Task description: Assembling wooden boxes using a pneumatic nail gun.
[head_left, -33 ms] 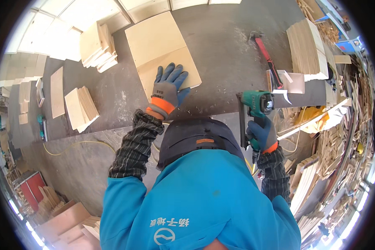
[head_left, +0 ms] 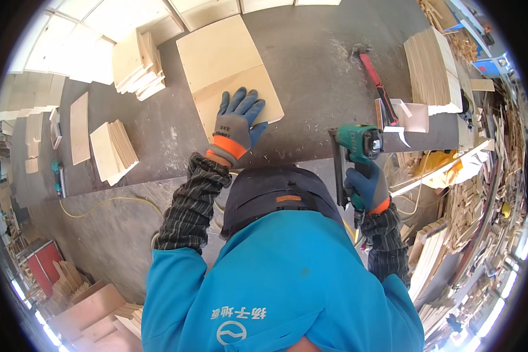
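A pale wooden piece (head_left: 220,53), with a seam across its face, lies on the dark worktable (head_left: 311,76). My left hand (head_left: 239,120), in a grey-blue glove with an orange cuff, rests flat on its near end, fingers spread. To the right, my right hand (head_left: 368,188) in a matching glove is wrapped round the handle of a green and black nail gun (head_left: 358,141). The tool is held at the table's near edge, apart from the wood. Its trigger is hidden by my fingers.
A red-handled hammer (head_left: 378,82) lies beside a small open carton (head_left: 415,117). Board stacks stand at right (head_left: 426,67) and left (head_left: 136,61), with fanned boards (head_left: 112,151) nearer. Another green tool (head_left: 58,178) sits far left by a yellow hose (head_left: 108,202). Scrap wood (head_left: 469,217) heaps at right.
The nail gun in my right hand has shifted slightly up and to the left. My left hand stays on the wooden piece.
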Tool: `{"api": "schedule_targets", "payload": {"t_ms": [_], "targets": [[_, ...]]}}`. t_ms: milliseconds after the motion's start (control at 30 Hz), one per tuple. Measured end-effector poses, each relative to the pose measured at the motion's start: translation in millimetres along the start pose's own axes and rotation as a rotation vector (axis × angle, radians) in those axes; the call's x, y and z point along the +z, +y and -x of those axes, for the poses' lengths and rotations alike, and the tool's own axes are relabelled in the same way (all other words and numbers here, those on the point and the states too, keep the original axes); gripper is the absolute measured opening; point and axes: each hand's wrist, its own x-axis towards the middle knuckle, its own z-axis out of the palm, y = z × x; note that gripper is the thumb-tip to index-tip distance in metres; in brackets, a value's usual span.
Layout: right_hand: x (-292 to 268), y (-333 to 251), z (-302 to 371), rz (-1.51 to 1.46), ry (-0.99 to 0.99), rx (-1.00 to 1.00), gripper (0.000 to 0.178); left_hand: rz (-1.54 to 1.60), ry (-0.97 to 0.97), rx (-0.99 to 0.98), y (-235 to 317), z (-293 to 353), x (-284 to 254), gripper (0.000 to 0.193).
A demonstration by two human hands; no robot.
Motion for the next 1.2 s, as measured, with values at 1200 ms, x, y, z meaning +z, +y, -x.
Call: {"api": "schedule_targets", "payload": {"t_ms": [1200], "targets": [[106, -65, -44, 0.223, -0.235, 0.043, 0.041, 0.021, 0.140, 0.047, -5, 11, 11, 0.049]]}}
